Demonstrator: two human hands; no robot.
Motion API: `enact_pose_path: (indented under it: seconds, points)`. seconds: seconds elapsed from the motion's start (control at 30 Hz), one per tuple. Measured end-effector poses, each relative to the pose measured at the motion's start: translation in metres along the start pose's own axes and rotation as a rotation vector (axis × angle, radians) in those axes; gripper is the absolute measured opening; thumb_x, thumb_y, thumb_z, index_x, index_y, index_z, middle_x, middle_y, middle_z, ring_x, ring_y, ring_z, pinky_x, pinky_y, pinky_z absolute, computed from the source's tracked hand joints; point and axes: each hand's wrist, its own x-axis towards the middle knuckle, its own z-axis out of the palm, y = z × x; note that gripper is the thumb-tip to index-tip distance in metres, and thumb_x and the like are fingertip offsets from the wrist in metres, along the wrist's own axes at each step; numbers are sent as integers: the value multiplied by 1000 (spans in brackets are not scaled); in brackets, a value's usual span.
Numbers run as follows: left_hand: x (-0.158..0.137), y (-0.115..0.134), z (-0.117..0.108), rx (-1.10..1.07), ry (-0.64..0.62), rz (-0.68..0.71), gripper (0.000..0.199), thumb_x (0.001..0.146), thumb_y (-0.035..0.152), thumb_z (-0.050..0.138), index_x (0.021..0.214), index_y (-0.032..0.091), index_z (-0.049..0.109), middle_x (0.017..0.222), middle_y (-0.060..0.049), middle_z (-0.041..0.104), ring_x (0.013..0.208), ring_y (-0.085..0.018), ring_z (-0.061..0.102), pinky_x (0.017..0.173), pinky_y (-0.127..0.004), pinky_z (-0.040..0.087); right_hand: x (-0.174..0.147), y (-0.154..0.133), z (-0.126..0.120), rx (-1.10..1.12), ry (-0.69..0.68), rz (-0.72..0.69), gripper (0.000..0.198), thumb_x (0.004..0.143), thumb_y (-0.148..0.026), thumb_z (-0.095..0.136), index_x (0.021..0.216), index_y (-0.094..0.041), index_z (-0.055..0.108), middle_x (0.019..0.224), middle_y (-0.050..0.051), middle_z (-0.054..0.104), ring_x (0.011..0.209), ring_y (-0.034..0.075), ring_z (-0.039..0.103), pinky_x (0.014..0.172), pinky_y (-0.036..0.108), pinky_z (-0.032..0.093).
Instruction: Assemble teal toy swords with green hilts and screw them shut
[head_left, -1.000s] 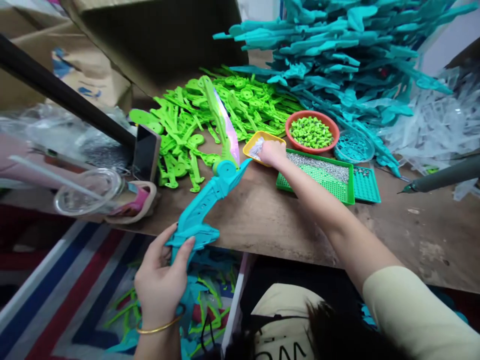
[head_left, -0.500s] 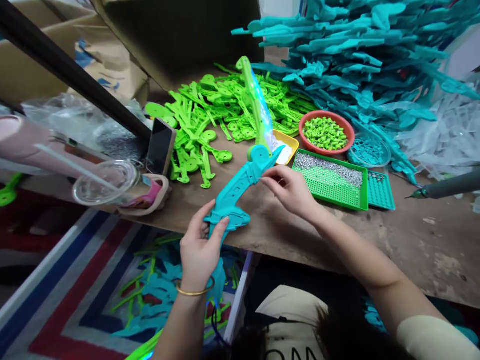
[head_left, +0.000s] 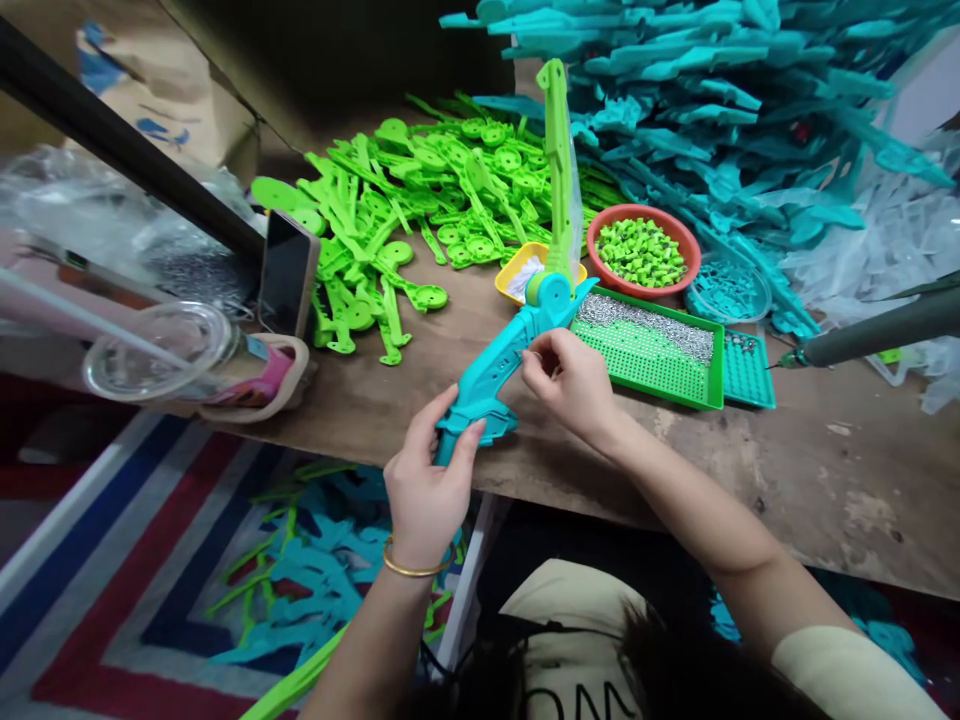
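Left hand [head_left: 427,500], gold bangle [head_left: 415,571] at the wrist: fingers and thumb wrapped around the lower grip of a teal plastic toy handle [head_left: 491,365], firm hold. Handle is raised over the front edge of the wooden table [head_left: 810,470], tilted, upper end pointing away and to the right. At that upper end, a round teal hub [head_left: 553,293] joins a lime-green arm [head_left: 559,180], which stands nearly upright; a translucent strip [head_left: 576,205] runs along the arm's right side.

Right hand [head_left: 574,385]: thumb and forefinger drawn together, other fingers curled, at the right edge of the handle. Cannot tell whether a small piece is between the fingertips, nor whether they touch the handle.

Behind the hub: yellow dish [head_left: 504,289] with white pieces. To its right, red bowl [head_left: 598,255] of small green parts, then clear tub [head_left: 766,300] of small teal parts. Green perforated tray [head_left: 652,370], just beyond the right hand, holds small silvery metal pieces [head_left: 652,328] along its far side; teal tray [head_left: 750,380] adjoins it. Lime-green parts [head_left: 450,190] heaped at table centre; teal parts [head_left: 705,120] piled high at back right. Dark pen-shaped tool [head_left: 877,325], thin tip, at right.
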Motion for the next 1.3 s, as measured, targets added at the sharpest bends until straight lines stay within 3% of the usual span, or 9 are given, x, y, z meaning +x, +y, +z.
enact_pose_path:
  seconds: [0.2, 0.47, 0.67, 0.83, 0.97, 1.1, 1.2, 1.3]
  points:
    - [-2, 2, 4, -36, -3, -22, 44, 83, 36, 68, 125, 27, 59, 120, -3, 66, 97, -17, 68, 86, -27, 54, 1, 0, -1, -55, -70, 12, 16, 87, -30, 51, 77, -17, 52, 73, 0, 58, 63, 9, 50, 60, 23, 35]
    - [-2, 4, 7, -4, -11, 6, 43, 83, 36, 67, 124, 25, 60, 119, -4, 67, 98, -18, 68, 88, -29, 54, 1, 8, -1, -28, -36, 0, 13, 89, -28, 48, 79, -18, 48, 77, 1, 56, 66, 10, 50, 61, 25, 37]
    - [-8, 6, 11, -7, 18, 96, 42, 83, 31, 68, 124, 24, 61, 116, -5, 69, 94, -17, 68, 88, -29, 55, 1, 5, -5, -170, -86, -18, 13, 90, -27, 49, 80, -18, 52, 76, 1, 57, 62, 11, 49, 56, 25, 33]
    - [-12, 2, 19, -194, 20, -22, 46, 84, 34, 67, 126, 19, 59, 111, -7, 70, 78, -15, 69, 71, -25, 59, -7, 1, -10, -45, 25, -219, 17, 96, -31, 46, 94, -17, 56, 88, 4, 61, 77, 12, 57, 68, 24, 44]
    - [-16, -1, 27, -191, 52, 71, 45, 84, 32, 67, 127, 22, 59, 118, -7, 68, 99, -20, 68, 88, -31, 57, -11, 1, -14, -62, 133, -278, 15, 95, -25, 46, 86, -17, 56, 81, 3, 58, 74, 11, 54, 67, 25, 43]
    - [-25, 3, 32, -237, 114, 132, 43, 85, 31, 66, 126, 21, 59, 124, -7, 66, 107, -20, 66, 95, -32, 55, -8, -2, -8, -169, 178, -310, 19, 96, -26, 43, 84, -17, 55, 78, 4, 55, 72, 13, 52, 66, 28, 41]
    - [-32, 1, 20, -205, 139, 102, 42, 86, 34, 64, 126, 23, 58, 124, -6, 66, 107, -20, 66, 94, -31, 55, -17, -20, -8, -132, 94, -320, 18, 96, -31, 45, 91, -18, 57, 83, 5, 58, 75, 14, 54, 68, 30, 44]
    - [-41, -22, -18, -96, 265, 40, 42, 88, 39, 62, 126, 24, 57, 122, -5, 65, 100, -19, 67, 87, -31, 57, -49, -49, -34, 106, -53, -274, 24, 97, -36, 44, 112, -20, 54, 95, 7, 60, 81, 15, 59, 72, 32, 49]
